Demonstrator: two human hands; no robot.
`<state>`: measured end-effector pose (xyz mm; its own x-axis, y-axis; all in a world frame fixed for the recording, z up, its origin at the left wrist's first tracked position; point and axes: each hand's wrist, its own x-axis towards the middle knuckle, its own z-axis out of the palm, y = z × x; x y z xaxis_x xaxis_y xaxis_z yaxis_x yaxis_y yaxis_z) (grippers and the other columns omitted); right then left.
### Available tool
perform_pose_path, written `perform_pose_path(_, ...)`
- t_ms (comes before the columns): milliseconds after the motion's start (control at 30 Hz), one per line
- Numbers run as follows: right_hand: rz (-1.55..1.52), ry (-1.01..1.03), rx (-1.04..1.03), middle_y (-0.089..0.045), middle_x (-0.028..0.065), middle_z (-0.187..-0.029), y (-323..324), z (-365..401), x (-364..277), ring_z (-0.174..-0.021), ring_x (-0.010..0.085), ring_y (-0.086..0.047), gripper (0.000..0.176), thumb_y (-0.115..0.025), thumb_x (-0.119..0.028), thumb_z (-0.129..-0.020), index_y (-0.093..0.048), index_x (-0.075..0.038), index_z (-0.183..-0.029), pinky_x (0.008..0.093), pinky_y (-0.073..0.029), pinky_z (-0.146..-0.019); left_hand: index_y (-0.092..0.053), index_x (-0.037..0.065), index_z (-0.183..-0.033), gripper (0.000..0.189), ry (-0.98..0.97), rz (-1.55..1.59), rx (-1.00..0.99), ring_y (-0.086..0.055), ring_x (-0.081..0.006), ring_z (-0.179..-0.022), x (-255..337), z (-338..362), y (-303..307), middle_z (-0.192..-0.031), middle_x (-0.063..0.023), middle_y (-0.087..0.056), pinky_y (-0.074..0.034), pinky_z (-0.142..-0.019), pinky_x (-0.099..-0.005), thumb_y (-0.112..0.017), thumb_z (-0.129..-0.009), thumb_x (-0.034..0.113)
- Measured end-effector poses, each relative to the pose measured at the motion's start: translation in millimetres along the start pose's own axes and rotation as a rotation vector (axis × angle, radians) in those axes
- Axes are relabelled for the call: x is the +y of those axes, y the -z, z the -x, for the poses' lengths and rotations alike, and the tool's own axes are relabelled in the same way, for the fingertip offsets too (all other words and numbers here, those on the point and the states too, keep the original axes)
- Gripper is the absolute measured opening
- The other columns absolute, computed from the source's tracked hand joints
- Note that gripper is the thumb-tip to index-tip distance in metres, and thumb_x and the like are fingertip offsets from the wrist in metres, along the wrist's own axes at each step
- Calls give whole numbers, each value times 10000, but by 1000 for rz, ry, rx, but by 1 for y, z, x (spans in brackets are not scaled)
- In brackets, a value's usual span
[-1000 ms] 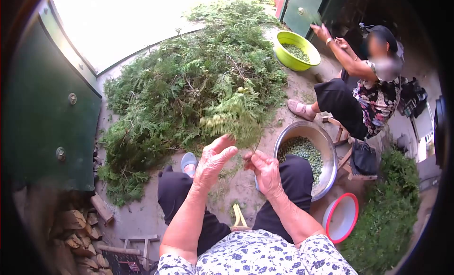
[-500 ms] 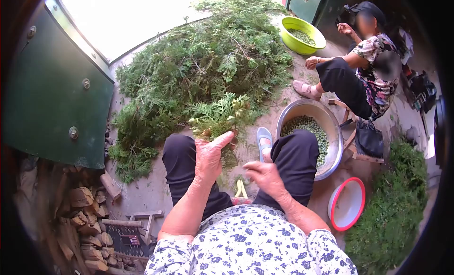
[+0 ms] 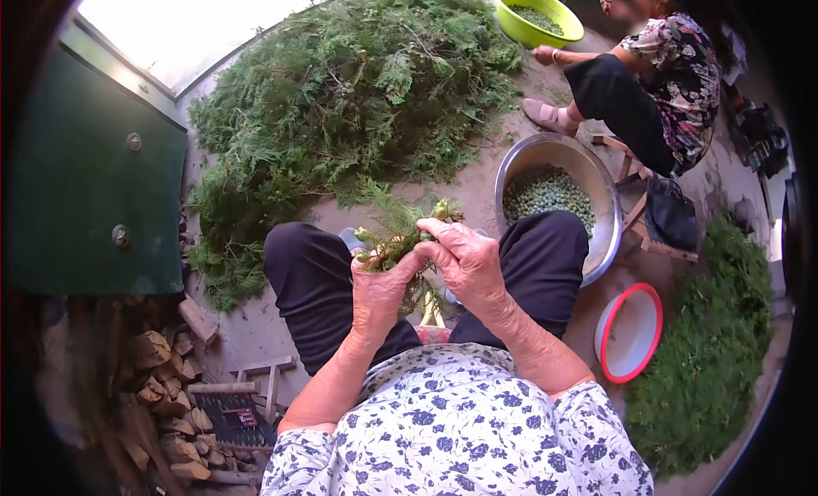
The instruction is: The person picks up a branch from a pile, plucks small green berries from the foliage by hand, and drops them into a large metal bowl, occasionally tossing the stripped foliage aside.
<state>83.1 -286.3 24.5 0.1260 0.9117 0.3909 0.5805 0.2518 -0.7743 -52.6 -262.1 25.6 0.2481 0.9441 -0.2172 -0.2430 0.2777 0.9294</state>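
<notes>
Between my knees, my left hand (image 3: 381, 298) is closed around a leafy green cypress sprig (image 3: 394, 216) bearing small pale-green cones. My right hand (image 3: 469, 264) meets it from the other side, thumb and fingers pinched on the sprig beside a cone cluster (image 3: 445, 210). The fingertips hide what exactly the right hand grips. Just beyond my right knee stands a steel basin (image 3: 607, 225) with many round green cones (image 3: 550, 194) in its bottom. A large heap of cut cypress branches (image 3: 341, 95) lies on the floor ahead.
A person (image 3: 652, 95) sits at the upper right near a lime-green basin (image 3: 517, 27) holding cones. To my right are a red-rimmed white basin (image 3: 629, 336), a black bag (image 3: 671, 215) and more greenery (image 3: 703, 351). Split firewood (image 3: 175, 402) and a low stool (image 3: 230, 415) are at left.
My right hand has moved up and left to the sprig and closed on it. My left hand keeps its hold, the sprig now nearer me. The view has tilted down slightly.
</notes>
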Motion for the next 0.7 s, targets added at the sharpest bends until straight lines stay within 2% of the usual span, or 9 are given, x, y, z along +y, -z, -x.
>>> perform_pose_path(67, -1, 11, 47, -623, 154, -782, -4, 4, 0, -647, 277, -613, 243, -636, -122, -807, -611, -19, -1025, 333, -494, -582, -622, 5, -944, 184, 37, 37, 13, -578, -71, -725, -4, 3, -3, -862, -14, -636, -476, -649, -219, -680, -770, 6)
perform_pose_path(133, -244, -144, 105, -631, 100, -770, -6, 10, -1, -604, 178, -600, 170, -596, -78, -844, -614, -15, -1000, 275, -483, -558, -615, -4, -943, 169, 89, 112, 54, -572, -64, -717, -6, 2, -9, -846, -16, -633, -467, -647, -207, -668, -783, 6)
perform_pose_path(167, -390, -307, 75, -592, 20, -706, -1, 12, -6, -564, 75, -535, 122, -550, -71, -886, -603, -19, -983, 216, -438, -508, -631, 38, -919, 174, 83, 123, 32, -523, -36, -639, -1, 4, -16, -797, 23, -615, -414, -544, -195, -694, -758, 21)
perform_pose_path(333, -531, -509, 451, -468, -32, -590, 44, 0, 10, -473, 43, -420, 133, -503, -150, -931, -563, -31, -934, 191, -367, -434, -597, 7, -933, 199, 103, -6, 66, -580, -90, -747, -6, 8, -5, -869, -18, -628, -477, -682, -233, -682, -756, -25)
perform_pose_path(400, -600, -545, 402, -490, -10, -632, 54, -6, 18, -505, 61, -444, 79, -508, -88, -906, -539, -30, -951, 194, -381, -455, -599, 5, -929, 196, 135, 31, 80, -571, -81, -735, -6, 10, -6, -862, -19, -628, -473, -677, -231, -687, -755, -17)
perform_pose_path(500, -1139, -642, 233, -553, 59, -750, 50, -7, 29, -631, 92, -518, 186, -489, 56, -799, -500, -21, -969, 203, -406, -516, -601, 0, -952, 209, 105, -17, 63, -569, -79, -728, -10, 9, -5, -861, -21, -632, -471, -682, -229, -683, -760, -10)
perform_pose_path(533, -1206, -623, 128, -543, 39, -740, 47, -3, 36, -617, 83, -500, 151, -554, -11, -829, -521, -15, -977, 193, -393, -514, -593, -2, -970, 225, 129, -107, 33, -571, -81, -733, -10, 9, -3, -867, -23, -633, -472, -690, -229, -680, -763, -11)
perform_pose_path(667, -843, -694, -14, -509, -3, -699, 34, 4, 25, -605, 78, -453, 277, -671, -237, -815, -616, -20, -977, 207, -373, -535, -544, -3, -1028, 293, 113, -77, 12, -573, -78, -764, -12, 11, -3, -898, -31, -630, -470, -702, -229, -671, -765, -16)
perform_pose_path(700, -534, -472, -60, -513, 7, -696, 29, 5, 29, -610, 92, -460, 261, -678, -243, -806, -631, -30, -948, 228, -381, -550, -544, -3, -1028, 293, 120, -82, 8, -573, -78, -764, -13, 12, -3, -898, -31, -630, -470, -702, -229, -671, -765, -16)
